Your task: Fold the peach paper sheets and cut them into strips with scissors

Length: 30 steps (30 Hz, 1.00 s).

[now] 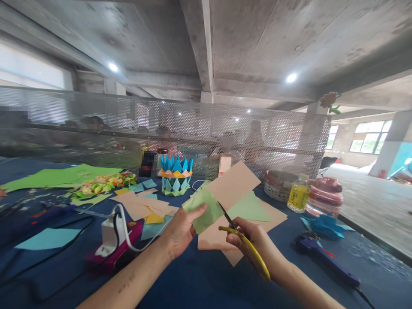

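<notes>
My left hand (182, 229) is closed on a light green paper piece (207, 212), thumb on top. A peach paper strip (236, 184) extends up and right from behind the green piece, apparently held with it. In my right hand (249, 236) are scissors (252, 251) with yellow handles and dark blades. The blades point up and left, their tips at the right edge of the green piece. Under both hands lie peach sheets (209, 240) and a green sheet (249, 208) on the blue table. How far the blades are spread is unclear.
A purple power strip (109, 262) with a white plug and cables sits left. Behind stands a folded-paper basket (177, 176). A yellow-labelled bottle (298, 193), pink jug (325, 197) and glue gun (326, 259) are right. A perforated screen (193, 116) borders the back.
</notes>
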Each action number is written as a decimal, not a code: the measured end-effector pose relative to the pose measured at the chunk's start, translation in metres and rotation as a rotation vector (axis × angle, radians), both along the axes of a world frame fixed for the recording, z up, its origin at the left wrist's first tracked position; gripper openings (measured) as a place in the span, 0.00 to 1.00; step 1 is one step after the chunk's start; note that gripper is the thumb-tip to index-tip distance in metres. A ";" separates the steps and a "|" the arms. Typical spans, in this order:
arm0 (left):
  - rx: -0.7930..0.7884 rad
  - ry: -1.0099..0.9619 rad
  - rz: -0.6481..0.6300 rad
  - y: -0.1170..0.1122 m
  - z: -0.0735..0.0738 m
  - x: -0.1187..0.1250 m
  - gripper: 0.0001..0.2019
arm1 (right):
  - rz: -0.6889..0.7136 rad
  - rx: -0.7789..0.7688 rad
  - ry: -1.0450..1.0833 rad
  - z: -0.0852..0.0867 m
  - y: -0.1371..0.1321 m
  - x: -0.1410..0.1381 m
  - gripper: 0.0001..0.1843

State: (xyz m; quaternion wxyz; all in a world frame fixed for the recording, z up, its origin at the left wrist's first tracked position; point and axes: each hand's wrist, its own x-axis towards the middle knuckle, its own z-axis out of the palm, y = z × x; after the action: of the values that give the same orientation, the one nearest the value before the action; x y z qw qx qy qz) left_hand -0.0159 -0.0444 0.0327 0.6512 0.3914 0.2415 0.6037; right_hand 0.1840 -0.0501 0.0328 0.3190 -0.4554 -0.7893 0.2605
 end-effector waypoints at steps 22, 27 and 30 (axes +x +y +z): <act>-0.014 0.080 -0.035 -0.007 0.002 0.008 0.25 | 0.165 -0.159 0.115 0.001 -0.012 -0.002 0.27; 0.002 0.097 -0.062 -0.008 0.001 0.009 0.24 | 0.134 -0.146 0.109 0.001 -0.012 -0.002 0.27; 0.013 0.084 -0.080 -0.009 0.000 0.008 0.26 | 0.126 -0.137 0.105 0.001 -0.012 -0.003 0.27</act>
State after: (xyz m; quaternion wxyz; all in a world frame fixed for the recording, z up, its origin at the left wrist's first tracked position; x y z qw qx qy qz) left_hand -0.0075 -0.0529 0.0327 0.6614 0.4300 0.2491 0.5617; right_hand 0.1811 -0.0622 0.0335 0.3111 -0.4114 -0.7788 0.3570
